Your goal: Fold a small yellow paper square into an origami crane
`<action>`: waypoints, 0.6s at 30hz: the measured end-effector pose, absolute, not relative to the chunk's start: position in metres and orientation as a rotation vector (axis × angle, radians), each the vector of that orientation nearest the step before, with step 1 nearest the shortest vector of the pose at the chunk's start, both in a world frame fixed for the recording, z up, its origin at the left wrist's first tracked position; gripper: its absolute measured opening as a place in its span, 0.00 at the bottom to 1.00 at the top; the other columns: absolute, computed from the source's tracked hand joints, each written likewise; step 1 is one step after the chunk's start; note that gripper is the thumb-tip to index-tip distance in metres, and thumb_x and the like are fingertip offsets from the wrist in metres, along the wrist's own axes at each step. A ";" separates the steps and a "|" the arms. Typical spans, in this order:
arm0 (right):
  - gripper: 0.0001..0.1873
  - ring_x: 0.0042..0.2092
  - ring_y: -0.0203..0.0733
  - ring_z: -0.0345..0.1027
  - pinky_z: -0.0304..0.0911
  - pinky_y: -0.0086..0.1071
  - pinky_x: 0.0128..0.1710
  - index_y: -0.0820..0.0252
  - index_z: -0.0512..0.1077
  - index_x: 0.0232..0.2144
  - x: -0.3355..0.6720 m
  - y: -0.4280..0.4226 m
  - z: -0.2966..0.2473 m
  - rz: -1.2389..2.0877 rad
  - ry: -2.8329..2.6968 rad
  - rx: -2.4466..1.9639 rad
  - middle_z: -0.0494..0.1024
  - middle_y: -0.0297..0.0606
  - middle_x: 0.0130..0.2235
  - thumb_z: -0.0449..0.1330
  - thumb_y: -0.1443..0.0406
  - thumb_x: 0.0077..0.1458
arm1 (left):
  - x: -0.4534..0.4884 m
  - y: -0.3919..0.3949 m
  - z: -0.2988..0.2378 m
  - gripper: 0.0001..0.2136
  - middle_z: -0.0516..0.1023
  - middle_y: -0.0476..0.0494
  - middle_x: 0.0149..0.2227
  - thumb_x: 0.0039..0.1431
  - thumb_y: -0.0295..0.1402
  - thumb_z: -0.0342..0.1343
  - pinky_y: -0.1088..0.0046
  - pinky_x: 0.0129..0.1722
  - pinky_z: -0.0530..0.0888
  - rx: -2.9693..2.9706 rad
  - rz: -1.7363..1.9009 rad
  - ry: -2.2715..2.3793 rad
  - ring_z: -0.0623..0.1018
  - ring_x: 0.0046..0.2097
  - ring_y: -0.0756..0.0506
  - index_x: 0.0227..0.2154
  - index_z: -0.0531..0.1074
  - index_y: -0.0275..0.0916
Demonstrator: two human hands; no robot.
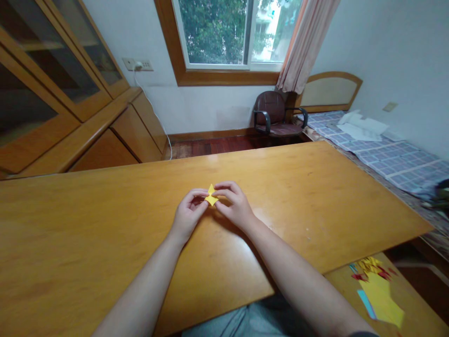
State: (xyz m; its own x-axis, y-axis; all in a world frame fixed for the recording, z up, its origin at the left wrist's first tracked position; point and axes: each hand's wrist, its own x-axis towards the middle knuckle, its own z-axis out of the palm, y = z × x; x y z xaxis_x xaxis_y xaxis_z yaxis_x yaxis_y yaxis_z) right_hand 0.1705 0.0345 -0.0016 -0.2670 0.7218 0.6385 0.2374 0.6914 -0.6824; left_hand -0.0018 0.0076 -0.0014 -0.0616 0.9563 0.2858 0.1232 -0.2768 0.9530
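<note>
left hand [188, 214] and right hand [234, 204] both pinch small yellow folded paper [211, 197] (fingers curled) over wooden table [105, 224].

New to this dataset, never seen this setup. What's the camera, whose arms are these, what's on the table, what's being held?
There is no machine here: a person wears one camera on the head, looking forward and down, so the two bare arms are their own. The left hand and right hand meet over a wooden table and pinch a small folded yellow paper between the fingertips. Nothing else shows on the table. At lower right, a lower surface holds coloured paper pieces. Behind are a chair, a bed and a window.
</note>
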 end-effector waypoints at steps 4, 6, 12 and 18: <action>0.08 0.49 0.41 0.71 0.69 0.39 0.51 0.55 0.76 0.38 0.170 0.036 -0.002 0.563 -1.819 -0.739 0.74 0.41 0.45 0.61 0.69 0.54 | -0.001 0.008 0.000 0.07 0.76 0.44 0.41 0.53 0.35 0.60 0.66 0.50 0.73 1.489 1.421 1.191 0.76 0.46 0.44 0.34 0.73 0.40; 0.08 0.48 0.41 0.71 0.69 0.39 0.51 0.55 0.76 0.37 0.171 0.036 -0.001 0.578 -1.816 -0.731 0.75 0.41 0.44 0.62 0.69 0.54 | -0.001 0.008 0.000 0.07 0.76 0.44 0.41 0.53 0.35 0.60 0.66 0.50 0.73 1.498 1.425 1.195 0.76 0.46 0.44 0.34 0.74 0.40; 0.06 0.49 0.40 0.72 0.71 0.37 0.49 0.56 0.77 0.36 0.170 0.036 -0.004 0.765 -1.724 -0.757 0.75 0.40 0.45 0.63 0.66 0.53 | -0.001 0.008 0.000 0.06 0.75 0.44 0.40 0.54 0.35 0.60 0.66 0.50 0.73 1.485 1.445 1.213 0.76 0.45 0.45 0.33 0.74 0.40; 0.06 0.42 0.39 0.73 0.72 0.34 0.44 0.57 0.78 0.35 0.169 0.037 -0.007 0.999 -1.634 -0.763 0.77 0.38 0.39 0.65 0.65 0.51 | -0.001 0.008 -0.002 0.07 0.75 0.44 0.40 0.53 0.36 0.61 0.66 0.49 0.73 1.483 1.433 1.220 0.75 0.45 0.44 0.33 0.74 0.40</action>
